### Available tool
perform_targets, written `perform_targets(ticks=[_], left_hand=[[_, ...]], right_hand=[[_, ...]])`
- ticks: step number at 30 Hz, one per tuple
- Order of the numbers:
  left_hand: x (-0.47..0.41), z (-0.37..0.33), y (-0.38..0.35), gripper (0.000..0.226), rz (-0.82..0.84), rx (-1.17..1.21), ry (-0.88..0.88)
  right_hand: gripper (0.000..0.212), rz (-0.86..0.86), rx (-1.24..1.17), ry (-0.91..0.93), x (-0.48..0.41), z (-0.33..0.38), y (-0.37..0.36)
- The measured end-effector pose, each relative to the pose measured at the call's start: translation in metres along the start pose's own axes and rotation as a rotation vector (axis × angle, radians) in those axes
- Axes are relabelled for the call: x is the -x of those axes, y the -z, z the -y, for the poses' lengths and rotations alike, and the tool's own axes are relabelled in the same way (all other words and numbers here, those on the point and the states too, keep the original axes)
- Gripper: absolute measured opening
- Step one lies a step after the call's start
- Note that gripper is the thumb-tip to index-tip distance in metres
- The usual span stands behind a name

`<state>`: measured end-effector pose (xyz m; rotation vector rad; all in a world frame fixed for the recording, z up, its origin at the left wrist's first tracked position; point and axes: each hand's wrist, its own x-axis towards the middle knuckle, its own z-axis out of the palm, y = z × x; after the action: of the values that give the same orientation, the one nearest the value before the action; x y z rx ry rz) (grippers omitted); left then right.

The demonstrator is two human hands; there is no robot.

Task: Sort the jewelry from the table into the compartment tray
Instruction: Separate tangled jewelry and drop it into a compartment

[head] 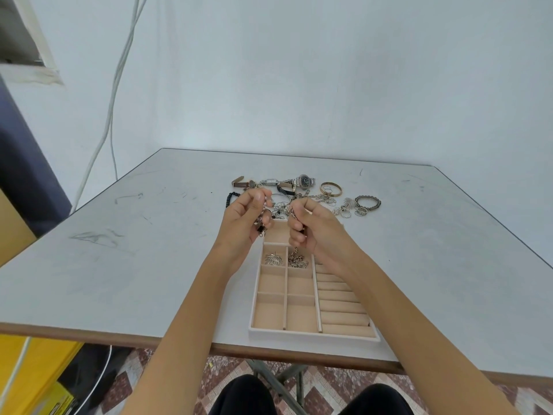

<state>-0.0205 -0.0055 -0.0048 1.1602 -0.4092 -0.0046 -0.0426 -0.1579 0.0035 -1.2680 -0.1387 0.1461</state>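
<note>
A beige compartment tray (270, 313) lies near the table's front edge. Above its far end my left hand (248, 218) and my right hand (311, 226) are both closed on metal chain jewelry. A chain (294, 253) hangs from my right hand down into a pile (298, 261) in an upper middle compartment. A silver leaf-shaped brooch (273, 259) rests in the compartment to its left. Behind my hands is a heap of loose jewelry (326, 200): watches (305, 181), a gold bangle (331, 188), a beaded bracelet (368, 202), dark beads (229, 199).
The grey table (134, 250) is scuffed, and its front edge runs just below the tray. A white wall stands behind it, with cables (115, 94) hanging at the left. Yellow boxes (33, 372) sit on the floor at lower left. My knees show at the bottom.
</note>
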Motion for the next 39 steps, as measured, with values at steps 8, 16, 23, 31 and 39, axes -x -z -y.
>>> perform_targets(ticks=[8,16,23,31,39], left_hand=[[0.000,0.001,0.001,0.019,0.006,-0.009,-0.004],[-0.001,0.002,0.003,0.020,0.008,-0.010,-0.002],[-0.002,0.004,0.004,0.017,0.015,0.003,-0.011],[-0.003,0.005,0.005,0.020,0.009,0.010,0.000],[-0.003,0.006,0.005,0.021,0.001,-0.029,0.002]], right_hand=[[0.011,-0.011,0.236,0.025,0.009,-0.004,0.002],[0.012,-0.018,0.467,0.092,0.020,0.005,0.003],[0.020,-0.084,0.826,0.108,0.018,0.006,0.008],[0.013,-0.104,1.112,0.138,0.018,0.009,0.011],[0.013,-0.060,1.333,0.120,0.016,0.014,0.002]])
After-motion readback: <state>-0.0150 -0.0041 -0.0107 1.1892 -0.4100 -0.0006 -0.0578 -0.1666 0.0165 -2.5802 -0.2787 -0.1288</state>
